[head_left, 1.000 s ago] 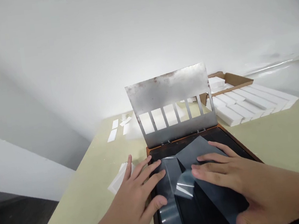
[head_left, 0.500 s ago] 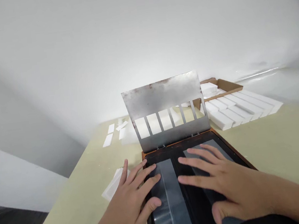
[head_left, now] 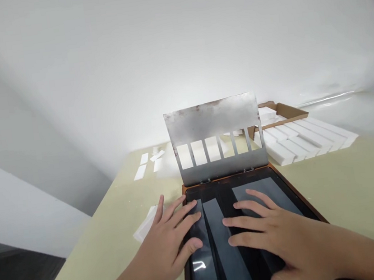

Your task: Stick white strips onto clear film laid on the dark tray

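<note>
A black tray with a brown rim [head_left: 309, 210] lies on the table in front of me. Grey film strips [head_left: 227, 244] lie lengthwise in it. My left hand [head_left: 168, 247] rests flat with fingers spread on the tray's left side, fingertips on the leftmost strip. My right hand [head_left: 281, 237] lies flat with fingers spread over the middle and right strips, one wider grey strip [head_left: 271, 191] showing beyond its fingertips. A metal plate with several rectangular slots [head_left: 216, 138] stands hinged upright at the tray's far edge.
Rows of white rectangular blocks [head_left: 304, 137] lie at the back right beside an open cardboard box [head_left: 284, 111]. Small white pieces [head_left: 148, 160] are scattered at the back left, and a white piece [head_left: 145, 222] lies by my left hand. The yellowish table [head_left: 355, 174] ends at the left.
A second ago the film was creased and lifted under my hands. Now the strips lie flat in the tray, and both hands have spread and slid over them.
</note>
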Tool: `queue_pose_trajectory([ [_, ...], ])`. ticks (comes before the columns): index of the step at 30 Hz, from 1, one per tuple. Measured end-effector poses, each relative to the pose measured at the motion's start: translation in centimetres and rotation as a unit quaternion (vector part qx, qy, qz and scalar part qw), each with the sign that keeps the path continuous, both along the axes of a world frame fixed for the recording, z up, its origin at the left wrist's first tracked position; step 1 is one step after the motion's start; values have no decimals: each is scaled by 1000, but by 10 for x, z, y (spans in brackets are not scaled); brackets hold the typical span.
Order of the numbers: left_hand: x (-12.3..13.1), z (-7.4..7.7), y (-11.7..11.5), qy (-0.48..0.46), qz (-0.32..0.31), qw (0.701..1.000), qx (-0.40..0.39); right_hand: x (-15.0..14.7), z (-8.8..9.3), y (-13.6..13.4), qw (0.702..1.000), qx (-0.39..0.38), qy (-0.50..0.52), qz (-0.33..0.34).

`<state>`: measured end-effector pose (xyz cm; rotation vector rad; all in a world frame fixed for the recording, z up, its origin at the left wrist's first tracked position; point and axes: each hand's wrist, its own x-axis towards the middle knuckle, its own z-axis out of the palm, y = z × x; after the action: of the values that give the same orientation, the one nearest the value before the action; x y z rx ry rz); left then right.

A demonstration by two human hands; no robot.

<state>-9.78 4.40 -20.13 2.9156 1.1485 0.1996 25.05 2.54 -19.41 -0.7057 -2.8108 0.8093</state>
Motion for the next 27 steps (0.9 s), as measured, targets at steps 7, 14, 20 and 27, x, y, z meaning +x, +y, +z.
queue_pose_trajectory([
  [7,3,-5,0,21,1,1000,9,-1,-8,-1,999,27,-14,-25],
  [14,3,-12,1,24,15,993,118,1,-18,-4,996,70,-5,-54],
  [20,4,-12,4,16,34,990,137,-1,-12,-5,996,66,-12,-65],
  [27,2,-15,7,30,30,984,173,-3,-12,-3,996,55,-29,-71],
])
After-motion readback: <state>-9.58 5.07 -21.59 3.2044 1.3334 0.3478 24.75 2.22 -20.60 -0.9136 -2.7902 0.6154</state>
